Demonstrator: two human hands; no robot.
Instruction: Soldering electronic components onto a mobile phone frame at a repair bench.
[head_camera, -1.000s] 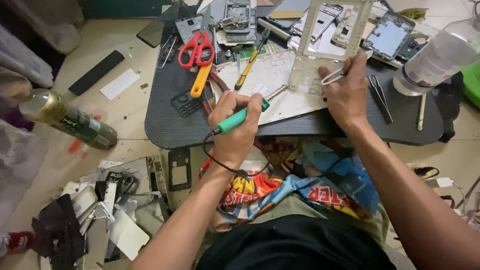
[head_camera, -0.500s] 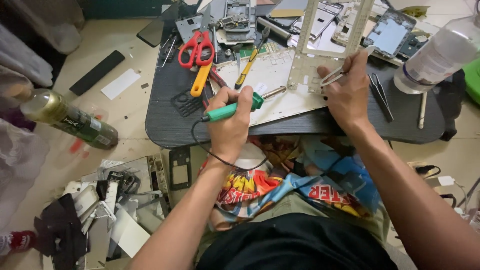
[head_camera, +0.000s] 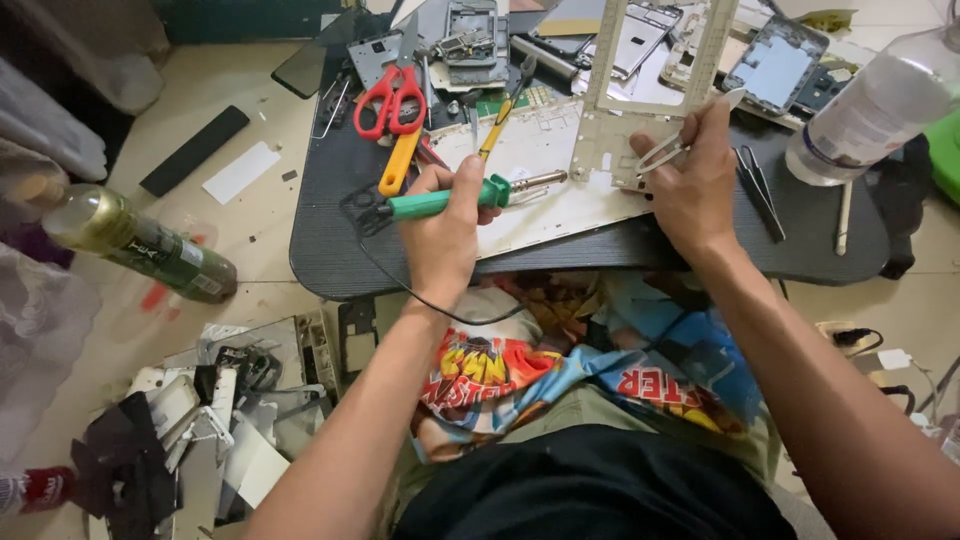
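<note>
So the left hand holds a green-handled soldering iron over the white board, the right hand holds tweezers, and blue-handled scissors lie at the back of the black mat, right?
Not quite: the scissors have red handles, not blue, as the head view shows. The rest stands: the left hand holds the green-handled soldering iron over the white board, the right hand holds tweezers, and the scissors lie at the back of the black mat.

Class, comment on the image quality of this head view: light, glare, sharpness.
Head view: soft, even daylight, faint shadows; glare whitens the plastic bottle at top right; left hand on the green soldering iron and right hand are sharp; edges look slightly stretched.
</note>
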